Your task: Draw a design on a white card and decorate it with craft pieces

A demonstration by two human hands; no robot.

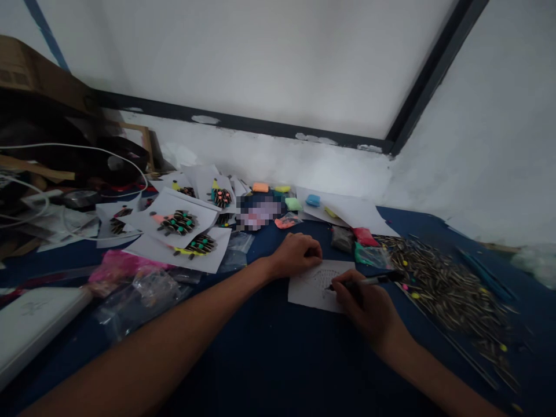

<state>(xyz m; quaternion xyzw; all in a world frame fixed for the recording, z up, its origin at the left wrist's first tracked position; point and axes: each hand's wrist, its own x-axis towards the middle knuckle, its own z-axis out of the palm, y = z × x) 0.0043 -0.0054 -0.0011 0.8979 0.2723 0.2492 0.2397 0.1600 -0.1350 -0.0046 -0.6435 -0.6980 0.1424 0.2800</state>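
Observation:
A small sheet of white paper (308, 292) lies on the dark blue cloth, bearing a dark drawing of a rounded shape filled with short strokes. My right hand (369, 307) grips a marker pen (370, 280), its tip touching or very near the drawing. The pen's rear end points right. My left hand (297, 253) rests at the sheet's upper left edge with its fingers curled in, and nothing shows in it. Beyond that hand lie a small packet of orange-pink bits (288, 220) and a dark grey packet (342, 238).
Right of the paper spreads a pile of slim striped seeds or shells (447, 289). Left are paper sheets (208, 260) with hedgehog-like figures (178, 222), plastic bags (152, 295) and a white box (39, 318). Coloured clay packets (313, 200) line the wall (278, 150).

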